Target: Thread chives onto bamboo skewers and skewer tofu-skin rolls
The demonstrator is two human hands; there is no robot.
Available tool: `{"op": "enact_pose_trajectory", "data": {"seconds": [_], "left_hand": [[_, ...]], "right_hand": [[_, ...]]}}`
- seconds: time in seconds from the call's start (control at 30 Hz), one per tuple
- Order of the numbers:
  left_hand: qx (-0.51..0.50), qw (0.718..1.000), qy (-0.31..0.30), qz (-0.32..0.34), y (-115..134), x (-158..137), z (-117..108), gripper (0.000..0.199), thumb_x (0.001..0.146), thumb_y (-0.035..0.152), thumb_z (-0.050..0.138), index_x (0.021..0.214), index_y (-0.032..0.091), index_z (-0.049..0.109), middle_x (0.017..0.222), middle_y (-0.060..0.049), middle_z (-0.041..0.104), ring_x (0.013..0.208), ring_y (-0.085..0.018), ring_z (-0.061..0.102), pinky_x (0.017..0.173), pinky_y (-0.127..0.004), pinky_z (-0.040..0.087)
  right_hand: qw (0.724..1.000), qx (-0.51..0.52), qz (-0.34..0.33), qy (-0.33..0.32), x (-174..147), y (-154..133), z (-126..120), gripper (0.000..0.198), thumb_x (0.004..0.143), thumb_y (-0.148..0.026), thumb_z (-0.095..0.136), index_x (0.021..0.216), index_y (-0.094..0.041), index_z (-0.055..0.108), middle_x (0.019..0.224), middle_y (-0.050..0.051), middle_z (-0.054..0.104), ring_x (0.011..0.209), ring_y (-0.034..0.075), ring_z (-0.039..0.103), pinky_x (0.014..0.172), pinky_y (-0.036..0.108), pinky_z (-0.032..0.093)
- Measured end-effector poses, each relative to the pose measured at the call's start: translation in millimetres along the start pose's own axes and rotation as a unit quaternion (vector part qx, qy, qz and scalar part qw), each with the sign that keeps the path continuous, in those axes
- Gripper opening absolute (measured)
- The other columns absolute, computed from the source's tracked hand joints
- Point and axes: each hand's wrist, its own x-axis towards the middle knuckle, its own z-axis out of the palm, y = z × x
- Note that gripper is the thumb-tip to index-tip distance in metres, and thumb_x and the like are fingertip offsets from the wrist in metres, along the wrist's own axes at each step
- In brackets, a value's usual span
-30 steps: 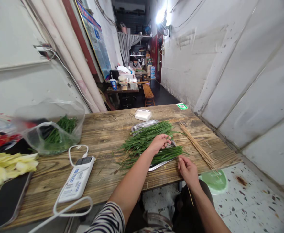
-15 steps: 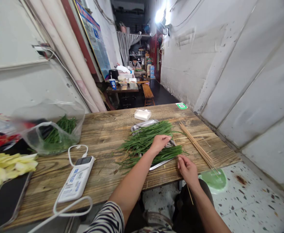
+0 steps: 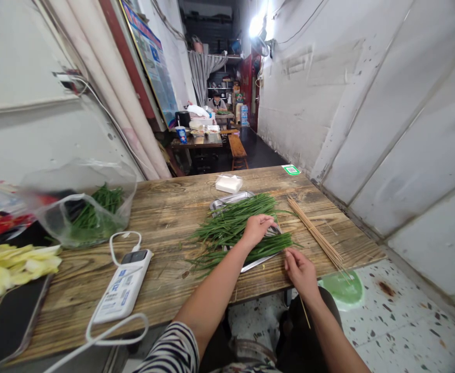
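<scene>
A metal tray point(image 3: 232, 198) on the wooden table carries a heap of long green chives point(image 3: 227, 220), with a separate bundle point(image 3: 260, 247) along its near side. My left hand point(image 3: 255, 230) reaches over the chives, fingers pinched together; what they hold is hidden. At the right end of the near bundle, my right hand point(image 3: 300, 268) grips a thin bamboo skewer point(image 3: 305, 313), whose lower end sticks out below the palm. To the right lies a pile of bamboo skewers point(image 3: 315, 230) on the table.
Behind the tray sits a white packet point(image 3: 228, 183). On the left are a white power bank point(image 3: 123, 287) with its cable, a phone point(image 3: 13, 316) under yellow leaves point(image 3: 17, 267), and a plastic bag point(image 3: 95, 217) of greens. A person point(image 3: 217, 102) sits far back.
My left hand has shifted very slightly, its fingertips a little lower. The right hand keeps its place with the skewer.
</scene>
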Motion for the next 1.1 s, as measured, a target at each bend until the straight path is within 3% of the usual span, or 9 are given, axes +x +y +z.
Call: {"op": "enact_pose_trajectory", "data": {"seconds": [0.23, 1.1], "left_hand": [[-0.050, 0.999, 0.007, 0.012, 0.2, 0.2, 3.5, 0.020, 0.074, 0.020, 0.060, 0.087, 0.007, 0.068, 0.077, -0.010, 0.073, 0.046, -0.005, 0.049, 0.049, -0.018, 0.042], [-0.010, 0.999, 0.009, 0.038, 0.8, 0.3, 1.7, 0.017, 0.078, 0.016, 0.057, 0.088, 0.007, 0.067, 0.076, -0.010, 0.073, 0.049, -0.006, 0.053, 0.050, -0.017, 0.044]], "right_hand": [[1.000, -0.004, -0.001, -0.004, 0.4, -3.8, 0.1, 0.045, 0.083, -0.056, 0.053, 0.093, -0.014, 0.064, 0.049, -0.005, 0.046, 0.043, 0.011, 0.039, 0.043, 0.023, 0.033], [1.000, -0.001, 0.012, -0.026, 2.3, 0.4, -1.7, 0.046, 0.083, -0.057, 0.053, 0.094, -0.014, 0.064, 0.051, -0.005, 0.046, 0.040, 0.010, 0.036, 0.039, 0.022, 0.029]]}}
